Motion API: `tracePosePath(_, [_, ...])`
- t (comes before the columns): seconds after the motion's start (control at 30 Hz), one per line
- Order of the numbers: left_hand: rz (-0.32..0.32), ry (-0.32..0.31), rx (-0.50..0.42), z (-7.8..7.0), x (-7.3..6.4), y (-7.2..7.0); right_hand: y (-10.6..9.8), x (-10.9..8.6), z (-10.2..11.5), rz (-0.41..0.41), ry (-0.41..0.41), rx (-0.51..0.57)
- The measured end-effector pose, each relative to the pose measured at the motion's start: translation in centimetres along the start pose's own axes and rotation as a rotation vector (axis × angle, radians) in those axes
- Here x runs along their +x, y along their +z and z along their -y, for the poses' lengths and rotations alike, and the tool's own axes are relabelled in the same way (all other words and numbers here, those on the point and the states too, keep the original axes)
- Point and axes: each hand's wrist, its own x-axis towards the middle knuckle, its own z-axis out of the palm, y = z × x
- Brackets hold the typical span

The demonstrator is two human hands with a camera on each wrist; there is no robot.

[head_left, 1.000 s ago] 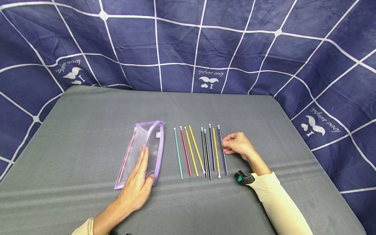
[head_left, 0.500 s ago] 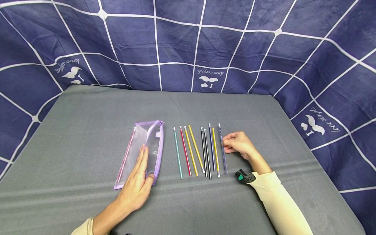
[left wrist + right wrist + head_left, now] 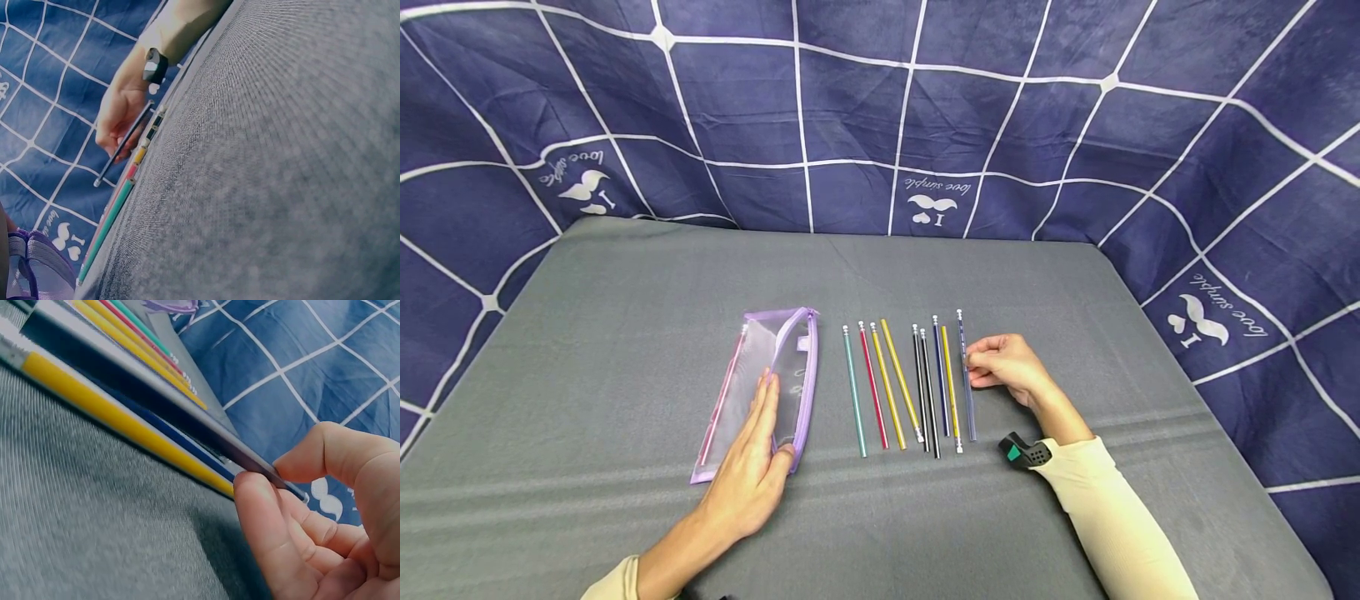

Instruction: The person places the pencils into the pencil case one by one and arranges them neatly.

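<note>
Raised between my right hand's thumb and fingertips is a dark blue pencil (image 3: 150, 387), lifted above its neighbours in the wrist views. The right hand (image 3: 1009, 367) pinches it near the middle, at the right end of a row of pencils. My left hand (image 3: 748, 475) rests on a purple mesh pencil case (image 3: 730, 392), its fingers straight along one zip edge and the thumb at the other. The case's mouth gapes on its right side. A pink-red pencil (image 3: 722, 396) shows through the mesh at its left edge.
Between case and right hand lie a teal pencil (image 3: 855, 392), a red pencil (image 3: 874, 387), several yellow ones, two black ones and another blue pencil (image 3: 941, 375). A grey cloth (image 3: 880, 533) covers the table. Blue checked fabric (image 3: 850, 100) hangs behind and at the sides.
The pinched blue pencil has come up off the cloth and shifted slightly away from me, its lower end swinging a little left. My left hand and the case stay as they were.
</note>
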Motion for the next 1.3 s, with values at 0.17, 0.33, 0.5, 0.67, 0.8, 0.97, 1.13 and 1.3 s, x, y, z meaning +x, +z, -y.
tracePosePath(0.17, [-0.001,0.004,-0.002,0.0,0.0,0.0,0.3,0.0,0.1,0.033,-0.017,0.045])
tracePosePath(0.33, [0.007,-0.006,-0.001,0.0,0.0,0.0,0.6,0.0,0.1,0.056,-0.020,0.082])
tracePosePath(0.5, [0.009,-0.010,-0.003,0.0,0.0,0.0,1.0,0.2,0.2,0.060,-0.011,0.099])
tracePosePath(0.67, [0.005,-0.002,-0.007,0.1,0.0,0.0,1.3,0.4,0.4,0.061,-0.009,0.099])
tracePosePath(0.8, [0.003,-0.001,-0.010,0.1,0.0,0.1,1.7,0.5,0.6,0.061,-0.010,0.108])
tracePosePath(0.97, [0.005,-0.004,-0.012,0.1,0.0,0.1,2.2,0.9,0.7,0.064,-0.016,0.111])
tracePosePath(1.13, [-0.002,0.001,-0.011,0.2,0.0,0.1,3.0,1.3,1.0,0.085,-0.021,0.107])
tracePosePath(1.3, [-0.003,0.002,-0.013,0.1,0.1,0.1,3.6,1.5,1.3,0.094,-0.019,0.107])
